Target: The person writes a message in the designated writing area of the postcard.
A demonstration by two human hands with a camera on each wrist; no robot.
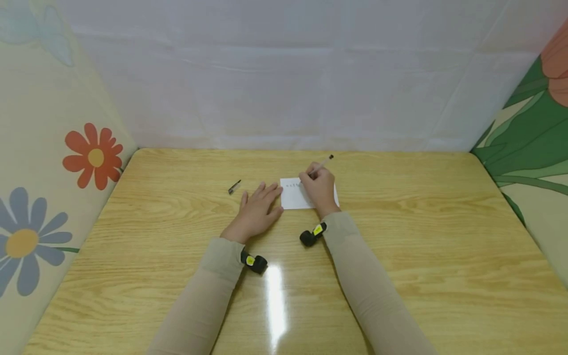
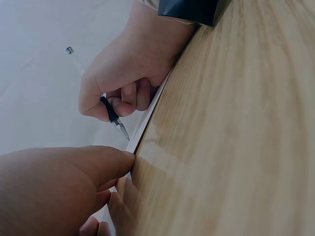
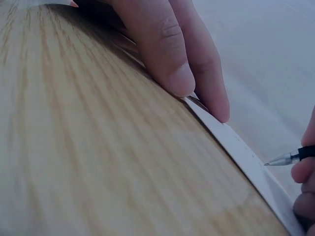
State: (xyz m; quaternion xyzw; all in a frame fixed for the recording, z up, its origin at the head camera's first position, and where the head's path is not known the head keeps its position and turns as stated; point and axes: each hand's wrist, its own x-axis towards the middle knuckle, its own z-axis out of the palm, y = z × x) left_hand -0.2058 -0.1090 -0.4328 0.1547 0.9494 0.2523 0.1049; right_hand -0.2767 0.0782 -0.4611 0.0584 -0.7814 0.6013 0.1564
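A white sheet of paper [image 1: 295,199] lies on the table with a short row of small marks near its top edge. My right hand [image 1: 320,187] rests over its right part and grips a pen [image 1: 323,164] with a clear barrel and black grip. In the right wrist view the pen's metal tip [image 3: 280,160] points down at the paper. My left hand [image 1: 259,209] lies flat with fingers spread, its fingertips at the paper's left edge. Beyond the left hand lies a pen cap [image 1: 234,187], clear with a black clip.
The wooden table [image 1: 421,236] reaches back to a white cloth backdrop [image 1: 266,88]. Panels painted with flowers stand at the left and right sides. A black wrist camera [image 1: 255,262] sits on the left sleeve, another wrist camera [image 1: 312,234] on the right.
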